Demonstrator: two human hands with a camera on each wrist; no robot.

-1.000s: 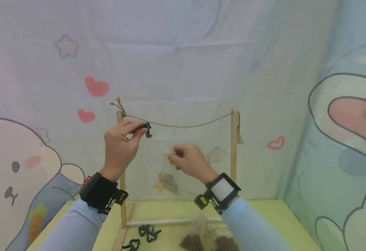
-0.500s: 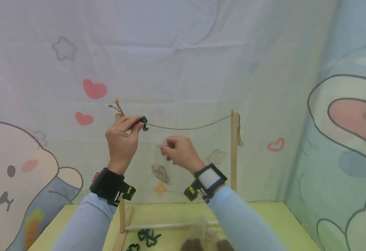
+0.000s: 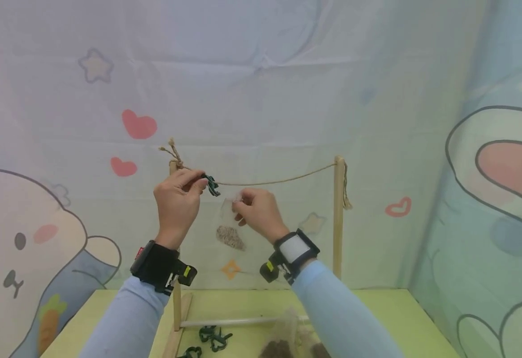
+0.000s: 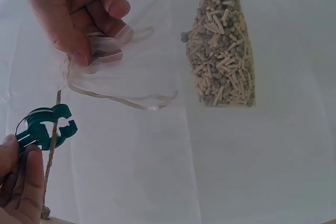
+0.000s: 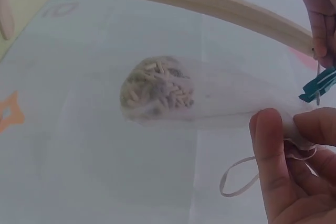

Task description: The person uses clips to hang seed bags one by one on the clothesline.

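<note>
My clip point(image 4: 38, 130) looks like smooth plastic, my bag point(image 5: 226, 97) sheer and filmy, the rope point(image 4: 49, 166) rough and fibrous, the posts point(image 3: 339, 219) plain matt wood, and the backdrop point(image 3: 265, 114) creased cloth.

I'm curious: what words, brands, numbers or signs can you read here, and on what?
No word, brand or number is readable.
Red tag on the left wrist's black strap: any print is too small to read.
Clear bag and green clip: no lettering visible.
Backdrop: drawn hearts and stars, no legible text.
</note>
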